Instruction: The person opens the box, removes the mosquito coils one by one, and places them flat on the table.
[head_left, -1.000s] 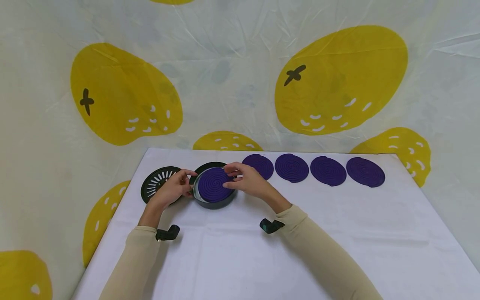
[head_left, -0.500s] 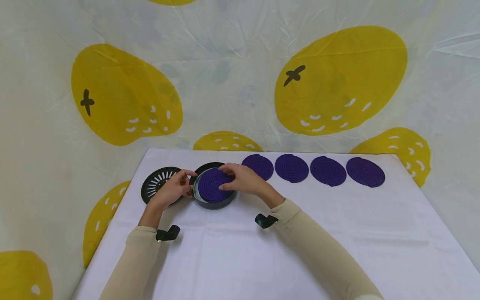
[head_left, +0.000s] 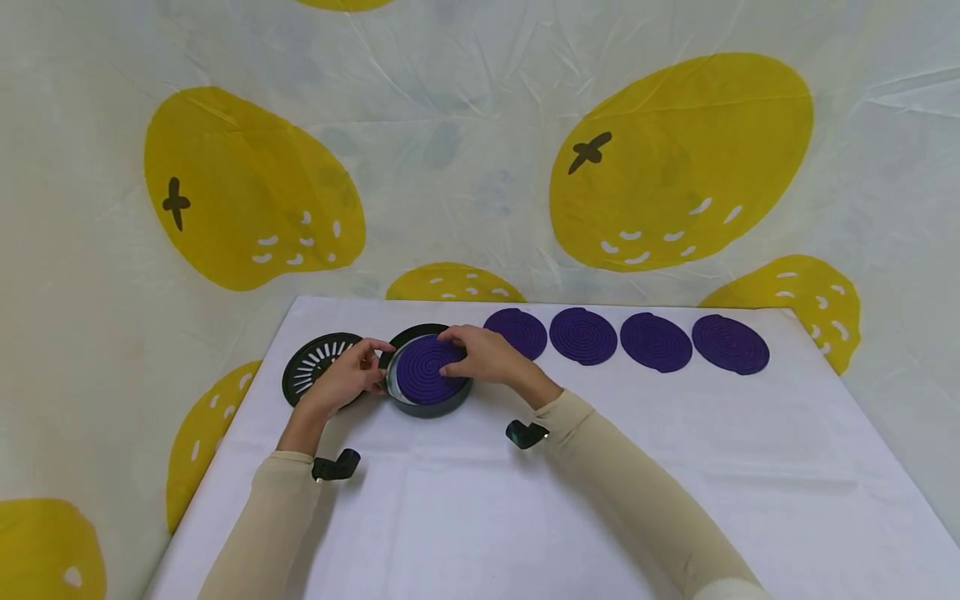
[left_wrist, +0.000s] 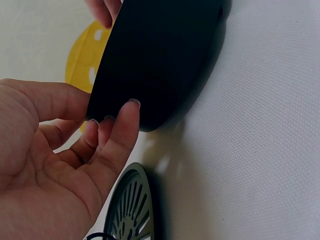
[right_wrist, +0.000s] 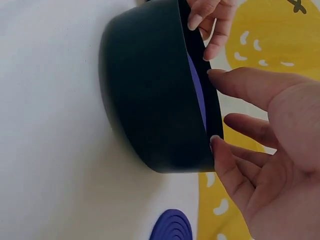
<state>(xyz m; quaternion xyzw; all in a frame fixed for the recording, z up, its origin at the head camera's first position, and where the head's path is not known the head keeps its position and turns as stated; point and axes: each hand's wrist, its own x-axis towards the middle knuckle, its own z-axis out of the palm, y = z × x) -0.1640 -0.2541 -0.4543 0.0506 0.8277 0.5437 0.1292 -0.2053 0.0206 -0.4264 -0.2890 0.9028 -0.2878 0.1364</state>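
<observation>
A dark round tin [head_left: 429, 412] stands near the back left of the table, with a purple spiral mosquito coil [head_left: 423, 375] lying inside it. My left hand [head_left: 341, 382] pinches the tin's left rim; in the left wrist view the fingers [left_wrist: 126, 125] lie against the dark wall. Over the coil's right side is my right hand [head_left: 491, 357], its thumb and fingers spread and slightly bent. From the right wrist view, its fingertips [right_wrist: 216, 142] reach the tin's rim, and a purple sliver of the coil shows within. The hand hides part of the coil.
Left of the tin, partly behind my left hand, lies a dark slotted lid [head_left: 306, 365]. Several more purple coils [head_left: 583, 337] lie flat in a row to the right along the white table's [head_left: 637, 483] back edge. A curtain with yellow fruit prints hangs behind.
My right hand has shifted left from the coil's right edge to over its surface, its forearm following. The coil, tin and left hand have stayed in place.
</observation>
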